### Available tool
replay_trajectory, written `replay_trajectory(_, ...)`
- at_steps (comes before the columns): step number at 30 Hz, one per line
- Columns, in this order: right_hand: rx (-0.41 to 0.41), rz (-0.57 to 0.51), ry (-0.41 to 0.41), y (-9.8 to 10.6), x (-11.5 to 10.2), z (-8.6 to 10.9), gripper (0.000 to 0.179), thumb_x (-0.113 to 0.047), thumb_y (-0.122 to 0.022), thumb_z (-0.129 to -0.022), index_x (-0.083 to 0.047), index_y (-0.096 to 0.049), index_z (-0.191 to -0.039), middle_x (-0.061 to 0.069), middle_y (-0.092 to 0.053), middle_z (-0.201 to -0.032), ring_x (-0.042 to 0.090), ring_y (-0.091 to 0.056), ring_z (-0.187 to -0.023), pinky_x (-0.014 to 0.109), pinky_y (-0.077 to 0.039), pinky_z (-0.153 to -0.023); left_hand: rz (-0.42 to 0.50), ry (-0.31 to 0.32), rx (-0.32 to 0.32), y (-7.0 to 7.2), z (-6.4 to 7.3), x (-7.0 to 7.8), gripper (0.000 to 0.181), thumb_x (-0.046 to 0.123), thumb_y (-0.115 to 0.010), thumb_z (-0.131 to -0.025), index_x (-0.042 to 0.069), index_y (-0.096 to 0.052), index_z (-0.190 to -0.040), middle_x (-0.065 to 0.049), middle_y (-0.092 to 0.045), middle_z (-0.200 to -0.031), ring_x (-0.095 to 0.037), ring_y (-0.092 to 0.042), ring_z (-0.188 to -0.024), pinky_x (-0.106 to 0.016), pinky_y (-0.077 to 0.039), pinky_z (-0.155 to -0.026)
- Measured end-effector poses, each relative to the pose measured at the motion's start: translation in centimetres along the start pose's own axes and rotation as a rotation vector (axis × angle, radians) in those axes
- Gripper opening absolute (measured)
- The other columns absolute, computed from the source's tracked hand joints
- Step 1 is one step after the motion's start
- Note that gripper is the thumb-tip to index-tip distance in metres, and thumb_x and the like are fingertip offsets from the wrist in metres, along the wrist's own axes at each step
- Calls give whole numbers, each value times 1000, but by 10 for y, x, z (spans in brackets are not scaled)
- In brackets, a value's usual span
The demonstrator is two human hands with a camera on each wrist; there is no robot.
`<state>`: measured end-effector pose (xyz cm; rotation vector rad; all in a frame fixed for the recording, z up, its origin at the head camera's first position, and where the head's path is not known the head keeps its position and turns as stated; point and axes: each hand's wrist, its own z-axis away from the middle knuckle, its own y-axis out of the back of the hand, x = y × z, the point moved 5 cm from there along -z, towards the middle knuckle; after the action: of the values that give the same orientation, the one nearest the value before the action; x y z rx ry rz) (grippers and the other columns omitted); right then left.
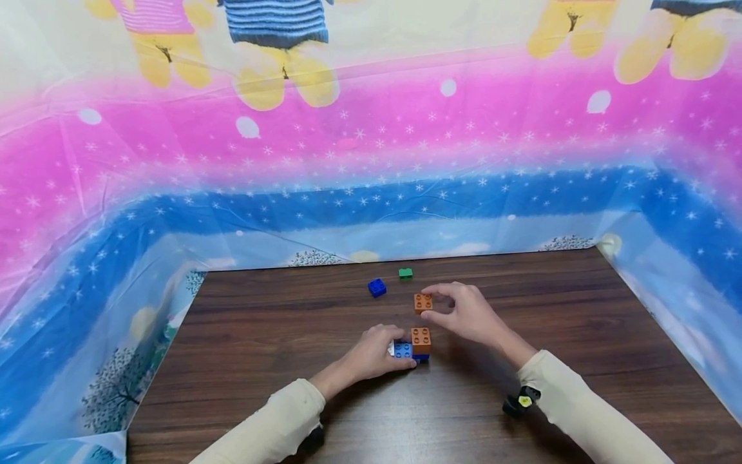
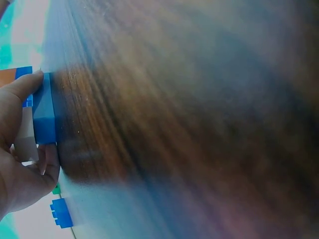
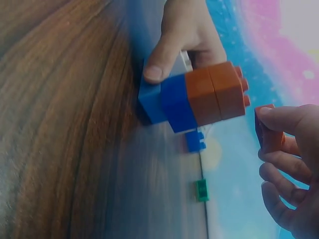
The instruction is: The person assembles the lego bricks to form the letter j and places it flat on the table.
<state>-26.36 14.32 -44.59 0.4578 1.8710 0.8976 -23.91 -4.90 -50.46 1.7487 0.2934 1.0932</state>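
Note:
My left hand grips a built-up block of toy bricks at the table, thumb on the near side and fingers on the far side. Its base is a medium-blue brick, with a white brick on it beside the thumb. At the right end a darker blue brick carries two stacked orange bricks, studs up. My right hand pinches a separate orange brick between thumb and fingers. It is held apart from the stack, above and beyond it in the head view.
A loose blue brick and a small green brick lie toward the far edge of the dark wooden table. A printed cloth hangs behind the table and along its sides.

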Motion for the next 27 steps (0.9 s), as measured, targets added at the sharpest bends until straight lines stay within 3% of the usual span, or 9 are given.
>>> replay_trajectory(16,-4,37,57,0,-20,18,43,-32,-82,-88,-17,-72,-126,0,-72,-114,27,-66,-102,43,-55,-80,-1,-6,-2,-2,-2,0,42,42,-80,-88,14,-73,-119,5,-72,-105,-5,-57,-85,-26,-45,-75)
replay_trajectory(27,11,29,98,-4,-23,27,42,-31,-84,-86,-17,-73,-124,-4,-72,-110,18,-66,-99,39,-56,-80,9,-15,4,-2,-2,-1,42,42,-80,-88,15,-73,-119,5,-71,-103,-4,-56,-82,-24,-44,-72)
